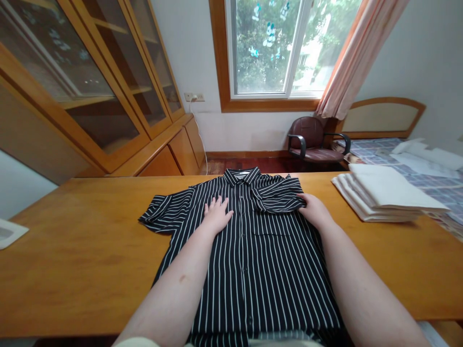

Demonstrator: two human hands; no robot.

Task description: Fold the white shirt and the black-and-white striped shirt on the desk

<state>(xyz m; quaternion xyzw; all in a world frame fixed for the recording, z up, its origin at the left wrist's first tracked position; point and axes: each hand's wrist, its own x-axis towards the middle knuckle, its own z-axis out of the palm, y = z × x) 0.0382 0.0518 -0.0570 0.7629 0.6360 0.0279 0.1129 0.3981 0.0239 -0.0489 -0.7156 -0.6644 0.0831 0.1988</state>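
Note:
A black shirt with white stripes (267,270) lies front side up on the wooden table (90,270), its collar at the far edge and its hem toward me. Its left sleeve in the view spreads out sideways, while the right sleeve is folded in over the chest. My left hand (217,216) rests flat on the shirt's chest, fingers spread. At the right side of the shirt, my right hand (314,210) has its fingers closed on the edge of the folded-in sleeve. The thumb and part of the fingers are hidden by the hand and cloth.
A stack of folded white cloth (387,193) sits on the table at the right. A white object (12,233) lies at the left edge. Beyond the table are a brown armchair (313,140), a bed (383,149) and a glass-fronted cabinet (119,96).

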